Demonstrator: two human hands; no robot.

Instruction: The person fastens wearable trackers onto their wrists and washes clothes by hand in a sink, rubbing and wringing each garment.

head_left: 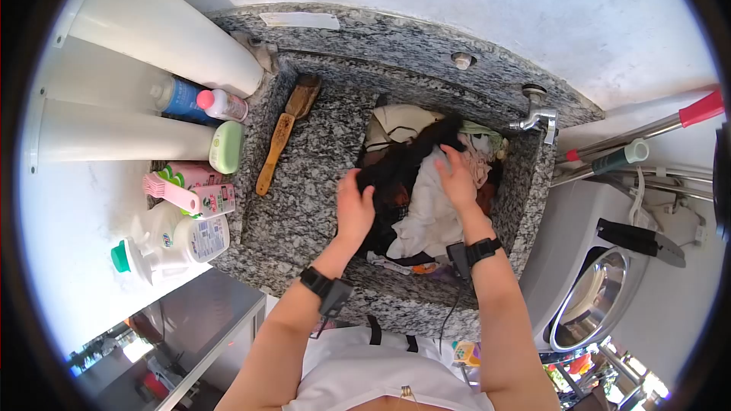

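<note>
The left hand's point(355, 209) fingers and thumb meet the near-left edge of a black cloth point(417, 158); whether they clamp it cannot be told. The right hand's point(458, 183) fingers and thumb are apart, at the black cloth's right end and over a white cloth point(428, 217). The black cloth stretches between both hands, across the pile of clothes in the stone sink point(304, 217). Beyond the right fingers, to the right, a metal faucet point(542, 116) juts from the sink's back wall. Left of the left fingers lies a wooden-handled brush point(277, 148); farther left stands a green-and-white container point(226, 148).
</note>
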